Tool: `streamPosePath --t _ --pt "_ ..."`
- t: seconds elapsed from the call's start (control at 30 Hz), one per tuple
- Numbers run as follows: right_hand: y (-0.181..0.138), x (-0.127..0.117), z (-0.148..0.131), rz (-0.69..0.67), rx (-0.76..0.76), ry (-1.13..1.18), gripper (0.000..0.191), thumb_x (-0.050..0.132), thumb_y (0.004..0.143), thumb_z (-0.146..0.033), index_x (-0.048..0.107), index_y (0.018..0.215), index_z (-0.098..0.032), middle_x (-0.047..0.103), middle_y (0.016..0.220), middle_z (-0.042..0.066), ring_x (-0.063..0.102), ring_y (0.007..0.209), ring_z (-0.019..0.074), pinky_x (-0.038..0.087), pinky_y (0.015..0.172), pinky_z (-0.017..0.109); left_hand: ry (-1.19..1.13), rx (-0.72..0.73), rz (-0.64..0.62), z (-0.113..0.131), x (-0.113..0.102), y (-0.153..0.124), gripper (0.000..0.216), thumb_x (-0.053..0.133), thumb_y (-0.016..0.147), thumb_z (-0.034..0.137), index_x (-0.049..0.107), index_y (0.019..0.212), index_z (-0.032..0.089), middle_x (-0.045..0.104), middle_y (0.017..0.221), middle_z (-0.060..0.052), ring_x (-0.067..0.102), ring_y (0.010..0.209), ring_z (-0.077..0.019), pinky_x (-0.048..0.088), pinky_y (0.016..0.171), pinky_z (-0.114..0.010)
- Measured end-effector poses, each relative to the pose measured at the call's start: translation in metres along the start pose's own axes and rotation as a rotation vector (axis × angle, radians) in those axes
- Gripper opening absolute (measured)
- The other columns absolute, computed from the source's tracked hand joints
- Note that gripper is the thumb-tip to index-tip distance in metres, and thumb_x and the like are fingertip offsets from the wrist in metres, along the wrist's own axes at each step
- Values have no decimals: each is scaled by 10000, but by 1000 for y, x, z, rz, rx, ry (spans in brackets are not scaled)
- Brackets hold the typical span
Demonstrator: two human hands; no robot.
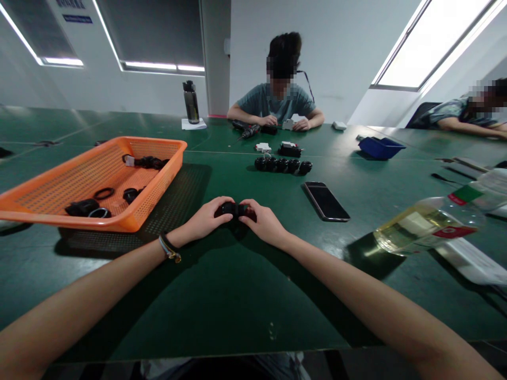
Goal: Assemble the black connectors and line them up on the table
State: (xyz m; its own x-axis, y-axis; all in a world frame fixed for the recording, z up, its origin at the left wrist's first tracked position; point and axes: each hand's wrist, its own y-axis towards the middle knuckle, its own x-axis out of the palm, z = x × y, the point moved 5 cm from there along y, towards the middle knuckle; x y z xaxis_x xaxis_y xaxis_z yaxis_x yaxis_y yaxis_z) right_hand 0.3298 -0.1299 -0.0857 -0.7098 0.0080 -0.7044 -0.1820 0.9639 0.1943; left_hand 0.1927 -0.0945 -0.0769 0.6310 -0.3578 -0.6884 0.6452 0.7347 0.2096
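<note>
Grip status, both sides: closed on the work. At the centre of the frame I have the left hand pinching one end of a small black rounded plastic-looking piece between thumb and fingers, and the right hand pinching the other end likewise. Whether it is one part or two joined, I cannot tell; the fingers cover much of it. I judge that the opposed hold serves to steady so small an item, each hand bracing the other.

Just above centre, a row of glossy black rounded parts lies across the dark green smooth-topped bench, apparently lined up to stay together within reach. At left, an orange perforated plastic basket contains a bundle of black cable and a thin black ring; its raised walls presumably stop loose items straying. Right of centre, a dark-screened smartphone lies flat, apart from the right hand. At the right, I note a clear bottle of yellow liquid. At upper centre, a person in a blue-grey shirt sits across the bench.
</note>
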Motion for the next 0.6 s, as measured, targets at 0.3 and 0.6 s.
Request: streamPosePath --t 0.3,0.6 --pt "0 0 1 7 -8 -1 264 536 777 -174 490 1037 -177 571 715 -19 526 637 115 393 624 256 -7 3 -1 1 0 0 404 473 744 401 500 1060 151 564 1102 -90 519 1005 -244 387 922 -390" --pt "0 0 -1 -6 -2 -12 258 528 786 -173 491 1042 -173 581 729 -12 536 646 118 400 630 260 -5 -7 -2 0 0 0 389 480 749 384 498 1068 162 559 1117 -86 518 1012 -243 385 925 -389"
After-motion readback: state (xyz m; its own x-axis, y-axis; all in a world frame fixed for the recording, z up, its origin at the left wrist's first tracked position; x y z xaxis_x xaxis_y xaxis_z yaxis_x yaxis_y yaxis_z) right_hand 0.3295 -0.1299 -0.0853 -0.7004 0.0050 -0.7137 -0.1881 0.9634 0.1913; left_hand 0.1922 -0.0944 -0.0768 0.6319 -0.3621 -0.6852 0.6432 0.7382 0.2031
